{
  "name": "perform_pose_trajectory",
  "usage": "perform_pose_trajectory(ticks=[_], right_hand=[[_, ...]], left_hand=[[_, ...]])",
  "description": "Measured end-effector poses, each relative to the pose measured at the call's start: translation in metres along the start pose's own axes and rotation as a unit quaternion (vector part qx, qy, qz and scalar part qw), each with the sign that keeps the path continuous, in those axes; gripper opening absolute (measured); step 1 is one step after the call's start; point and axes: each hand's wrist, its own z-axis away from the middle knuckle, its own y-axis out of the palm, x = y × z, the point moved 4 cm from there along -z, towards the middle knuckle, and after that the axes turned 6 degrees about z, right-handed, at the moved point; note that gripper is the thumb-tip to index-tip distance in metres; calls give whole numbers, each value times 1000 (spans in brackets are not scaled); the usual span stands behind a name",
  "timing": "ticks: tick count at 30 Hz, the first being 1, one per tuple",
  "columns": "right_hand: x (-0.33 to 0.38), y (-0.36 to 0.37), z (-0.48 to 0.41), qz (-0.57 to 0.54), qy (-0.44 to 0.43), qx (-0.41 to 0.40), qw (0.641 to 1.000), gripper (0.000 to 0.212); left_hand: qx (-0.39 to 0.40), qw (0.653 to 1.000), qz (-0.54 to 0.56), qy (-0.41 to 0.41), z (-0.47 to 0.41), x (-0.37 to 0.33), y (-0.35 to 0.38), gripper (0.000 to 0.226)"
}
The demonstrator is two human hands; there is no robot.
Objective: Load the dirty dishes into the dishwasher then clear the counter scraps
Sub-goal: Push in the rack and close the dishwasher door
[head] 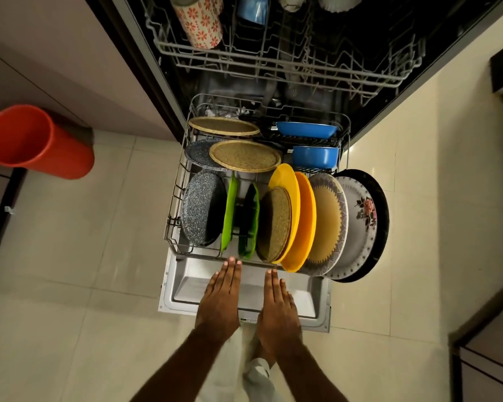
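Holding my left hand [221,297] and right hand [277,306] flat, fingers straight and empty, at the front rail of the lower rack [199,255], seemingly touching it, I judge loading nearly done, the plates [305,219] standing inside, so next comes a level push into the dishwasher [183,288].

Both forearms enter at btm edge, lower centre; left grip [219,300] & right grip [278,311] side by side, palms down, fingers straight & together, pointing up-frame.
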Motion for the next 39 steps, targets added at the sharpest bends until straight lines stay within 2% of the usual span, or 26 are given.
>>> perform_pose_trajectory(ticks=[6,11,15,19,26,36,39], right_hand=[[3,4,-13,-4,-8,-19,1000,90],[8,3,-12,-23,24,-50,998,89],[10,-5,-26,-13,34,-7,999,90],[10,-15,-47,-4,25,-19,999,93],[11,-57,-87,-21,26,-79,996,91],[16,-129,-180,-17,10,-107,994,92],[16,-149,-208,1,-6,-103,995,96]], left_hand=[[-15,1000,2,18,-7,8,5,109],[-11,1000,0,21,-15,11,0,109],[-1,1000,12,18,-26,9,-5,104],[-11,1000,20,17,-43,9,-11,106],[-57,997,28,33,-90,-2,-51,110],[-95,992,19,78,-183,-8,-129,98],[-83,993,1,86,-212,-8,-149,103]])
